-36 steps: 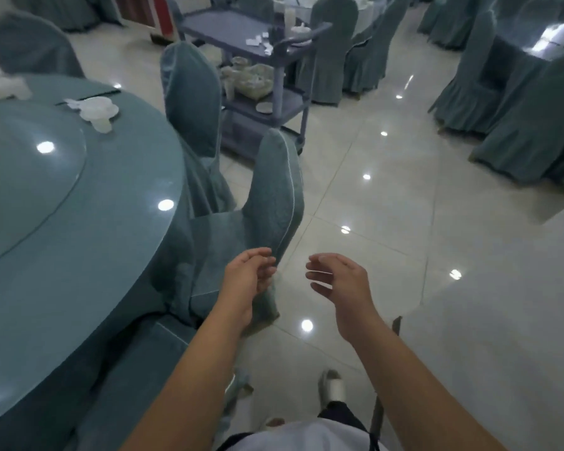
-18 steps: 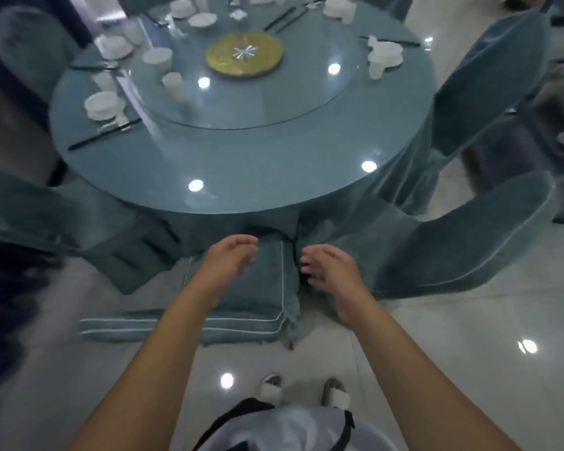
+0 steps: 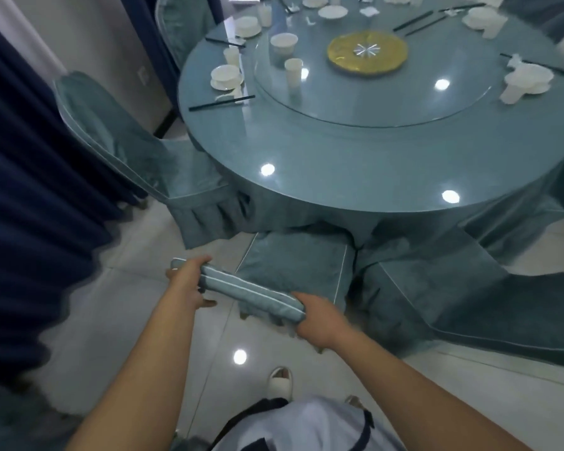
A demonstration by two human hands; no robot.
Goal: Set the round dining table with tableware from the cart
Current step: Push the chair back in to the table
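Both hands are gripping the top rail of a covered chair just before the round desk: left hand curling round the rail's left end, right hand round its right end.

Risk, as judged: the chair's skirt is lying against the desk's drape; a sharp pull could be dragging cloth and jolting the settings. The near edge is bare.

Tableware is sitting along the far and side rims: white bowls on saucers, cups, dark chopsticks. A gold disc is marking the glass turntable's centre. Cart not in view.
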